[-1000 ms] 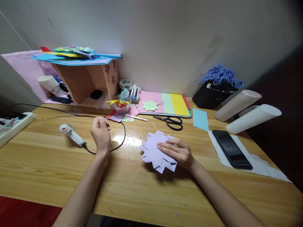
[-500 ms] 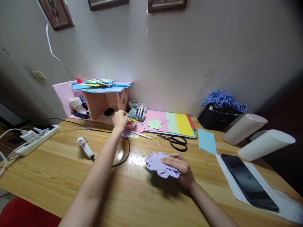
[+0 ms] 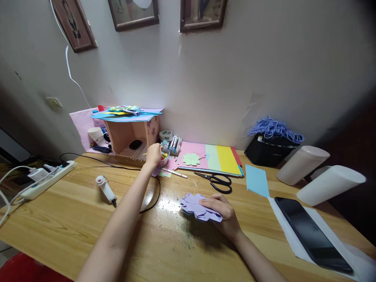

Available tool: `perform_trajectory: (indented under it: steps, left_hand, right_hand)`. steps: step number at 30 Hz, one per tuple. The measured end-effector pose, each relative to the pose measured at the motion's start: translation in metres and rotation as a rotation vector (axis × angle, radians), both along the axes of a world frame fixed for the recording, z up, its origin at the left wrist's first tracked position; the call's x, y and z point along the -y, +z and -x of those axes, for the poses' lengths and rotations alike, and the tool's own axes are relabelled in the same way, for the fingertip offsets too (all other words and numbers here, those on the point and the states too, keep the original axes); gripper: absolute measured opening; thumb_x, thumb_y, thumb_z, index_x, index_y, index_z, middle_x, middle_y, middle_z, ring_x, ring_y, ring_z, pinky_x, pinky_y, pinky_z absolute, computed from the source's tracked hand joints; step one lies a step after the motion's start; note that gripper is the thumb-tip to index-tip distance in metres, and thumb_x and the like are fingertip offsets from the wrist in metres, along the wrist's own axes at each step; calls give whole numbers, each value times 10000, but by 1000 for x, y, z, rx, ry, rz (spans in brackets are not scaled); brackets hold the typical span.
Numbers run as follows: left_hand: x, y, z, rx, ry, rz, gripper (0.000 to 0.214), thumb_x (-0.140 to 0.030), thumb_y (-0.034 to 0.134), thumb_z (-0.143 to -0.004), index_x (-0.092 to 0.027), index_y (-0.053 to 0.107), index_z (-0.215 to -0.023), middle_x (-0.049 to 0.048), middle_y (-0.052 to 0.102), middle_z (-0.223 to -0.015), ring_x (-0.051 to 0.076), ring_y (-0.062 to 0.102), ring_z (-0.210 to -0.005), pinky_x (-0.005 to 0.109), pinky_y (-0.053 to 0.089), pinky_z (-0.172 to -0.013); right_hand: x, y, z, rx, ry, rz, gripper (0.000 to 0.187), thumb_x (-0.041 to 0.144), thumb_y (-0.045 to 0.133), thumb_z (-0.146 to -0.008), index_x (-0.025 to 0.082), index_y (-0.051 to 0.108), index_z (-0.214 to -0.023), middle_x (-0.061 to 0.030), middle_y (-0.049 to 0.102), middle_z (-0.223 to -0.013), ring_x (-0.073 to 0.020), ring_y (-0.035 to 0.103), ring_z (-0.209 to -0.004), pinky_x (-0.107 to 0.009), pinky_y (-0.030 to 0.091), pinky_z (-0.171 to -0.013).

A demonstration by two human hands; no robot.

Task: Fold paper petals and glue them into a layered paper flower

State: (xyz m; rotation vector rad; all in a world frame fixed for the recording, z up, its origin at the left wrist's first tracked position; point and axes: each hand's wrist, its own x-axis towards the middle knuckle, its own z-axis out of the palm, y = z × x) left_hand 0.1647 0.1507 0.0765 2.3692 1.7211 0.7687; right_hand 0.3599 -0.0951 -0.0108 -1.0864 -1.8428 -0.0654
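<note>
My right hand [image 3: 225,215] grips a purple paper flower [image 3: 198,205] with folded, notched petals, holding it a little above the table. The fingers lie over its top and the thumb is out of sight beneath. My left hand [image 3: 154,155] is stretched out to a small clear bowl [image 3: 165,160] that contains yellow and red bits. Its fingers are closed at the bowl's rim, and whatever they may hold is hidden. A pale green paper flower [image 3: 191,159] lies flat on the coloured sheets [image 3: 211,154] behind. Black-handled scissors [image 3: 217,181] rest between those sheets and my right hand.
A white glue gun [image 3: 105,190] lies left of my left forearm, its cord crossing the table. Behind stands an open pink box [image 3: 152,133] with paper on top. To the right are blue paper [image 3: 257,180], a phone [image 3: 311,235], white cylinders [image 3: 331,184] and blue yarn [image 3: 273,129].
The view has tilted up slightly, showing more of the wall frames. My left hand has moved a little rightward, closer over the bowl. My right hand still holds the purple flower.
</note>
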Motion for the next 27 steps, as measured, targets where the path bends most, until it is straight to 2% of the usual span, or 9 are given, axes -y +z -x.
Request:
perform_trajectory:
  steps: [6,11,15,18,23,27]
  left_hand:
    - [-2,-2,0,21,-70,-21,207,-288,524,-764,-192,690,-843,65,687,-911,175,604,-836,224,399,-673]
    - [3,-1,0,21,-9,-31,276,-390,493,-775,-203,685,-840,86,688,-891,200,610,-823,245,397,-639]
    - [4,-1,1,14,32,-24,294,-315,409,-825,-210,683,-848,93,686,-906,202,611,-850,248,396,-650]
    - [4,-1,2,20,39,-18,236,-300,472,-792,-225,688,-852,77,688,-916,202,611,-857,245,396,-642]
    - [5,-2,3,46,57,-17,181,-383,604,-688,-253,699,-769,43,701,-837,204,622,-789,253,396,-603]
    - [5,-1,1,62,73,-42,260,-434,528,-745,-244,695,-804,63,698,-851,217,620,-815,268,397,-620]
  right_hand:
    - [0,-1,-1,-9,-12,11,217,215,611,-753,246,628,-967,-50,703,-877,-183,624,-738,-351,466,-663]
    - [0,1,0,-15,-6,9,231,221,621,-746,249,621,-975,-44,702,-879,-187,626,-749,-353,461,-667]
    - [0,3,1,-18,-16,-9,229,222,621,-746,246,624,-974,-44,704,-866,-187,623,-732,-352,462,-655]
    - [0,3,0,-25,-18,-11,238,202,626,-738,244,624,-972,-43,704,-864,-186,615,-727,-347,462,-645]
    - [0,2,-2,-33,-26,4,241,181,635,-725,237,626,-959,-40,700,-867,-179,607,-730,-339,466,-648]
    - [0,1,-3,-29,-39,10,219,187,615,-743,241,629,-955,-46,697,-868,-189,602,-727,-349,469,-640]
